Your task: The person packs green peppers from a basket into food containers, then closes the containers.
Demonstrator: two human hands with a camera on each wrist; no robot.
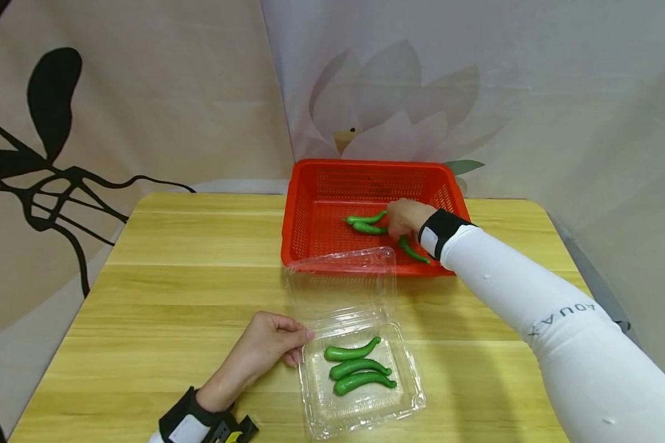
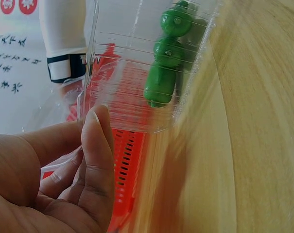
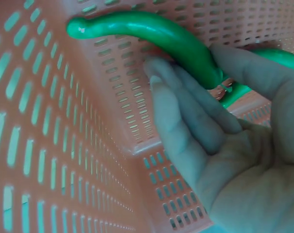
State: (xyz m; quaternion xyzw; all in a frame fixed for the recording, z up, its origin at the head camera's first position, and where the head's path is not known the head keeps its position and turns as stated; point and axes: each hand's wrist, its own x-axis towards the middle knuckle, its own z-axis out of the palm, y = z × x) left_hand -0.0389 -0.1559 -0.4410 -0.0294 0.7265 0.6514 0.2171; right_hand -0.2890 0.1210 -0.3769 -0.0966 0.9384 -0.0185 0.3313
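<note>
The raised clear lid [image 1: 340, 274] stands between my box [image 1: 366, 403] and the red basket [image 1: 310, 215], while bare bench [image 1: 188, 277] lies open leftward.

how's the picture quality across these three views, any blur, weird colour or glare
Head view: sharp and evenly lit, with glare on the clear clamshell box and a soft shadow under the right arm. Left wrist view: the wooden table is smeared by blur, while the left hand is fairly sharp. Right wrist view: a washed-out teal cast tints the right hand and fades the red basket to pink.

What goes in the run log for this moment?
right hand: grips pepper in red basket | left hand: holds clamshell | three peppers inside
</note>
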